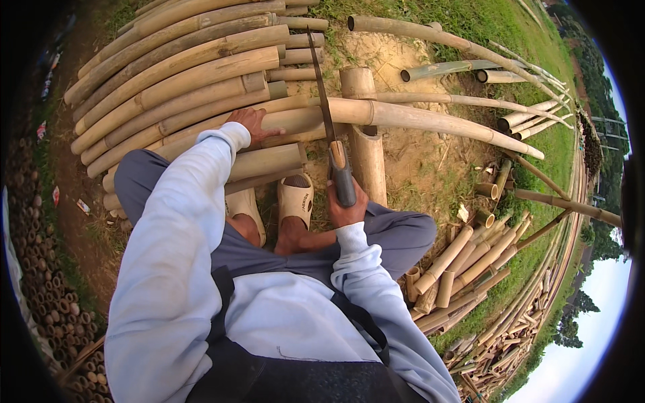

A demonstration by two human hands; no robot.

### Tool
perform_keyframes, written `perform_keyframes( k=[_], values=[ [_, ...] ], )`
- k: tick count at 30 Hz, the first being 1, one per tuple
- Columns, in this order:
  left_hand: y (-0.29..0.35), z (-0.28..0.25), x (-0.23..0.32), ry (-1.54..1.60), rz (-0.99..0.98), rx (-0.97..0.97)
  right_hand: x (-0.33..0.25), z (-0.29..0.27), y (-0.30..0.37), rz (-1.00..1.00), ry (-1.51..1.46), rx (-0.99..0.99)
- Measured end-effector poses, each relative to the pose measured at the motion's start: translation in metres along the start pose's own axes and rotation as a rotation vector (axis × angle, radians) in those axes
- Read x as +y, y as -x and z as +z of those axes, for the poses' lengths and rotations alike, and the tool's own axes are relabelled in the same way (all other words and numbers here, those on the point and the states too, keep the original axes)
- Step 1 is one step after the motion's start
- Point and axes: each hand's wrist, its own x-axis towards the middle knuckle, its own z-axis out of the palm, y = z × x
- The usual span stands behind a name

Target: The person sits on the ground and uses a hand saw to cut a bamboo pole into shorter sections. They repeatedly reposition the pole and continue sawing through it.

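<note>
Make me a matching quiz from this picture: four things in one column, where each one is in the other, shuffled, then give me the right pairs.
1. Left hand
2. Right hand
3. Saw blade
4. Beige clogs

A. Wrapped around the saw's handle
B. On the person's feet
C. Resting on bamboo, left of the blade
D. Crossing a bamboo pole, beyond the right hand

Pairs: 1-C, 2-A, 3-D, 4-B

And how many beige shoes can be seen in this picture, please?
2. The left shoe is partly hidden by bamboo; the right shoe is beside it, nearer the right hand.
</note>
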Motion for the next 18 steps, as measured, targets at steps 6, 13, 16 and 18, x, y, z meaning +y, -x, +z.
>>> perform_keyframes(
  k=[6,13,16,18],
  values=[
    [0.000,0.007,-0.008,0.041,0.001,0.007,-0.023,-0.019,0.057,0.048,-0.024,0.056],
    [0.011,-0.006,0.004,0.004,0.047,0.069,-0.017,-0.013,0.027,0.110,0.085,-0.034],
    [-0.002,0.004,-0.007,-0.016,0.022,0.038,-0.025,-0.028,0.037,0.072,0.034,-0.029],
    [-0.006,0.000,-0.011,0.007,0.047,0.046,-0.021,-0.029,0.047,-0.003,-0.010,0.036]
  ],
)
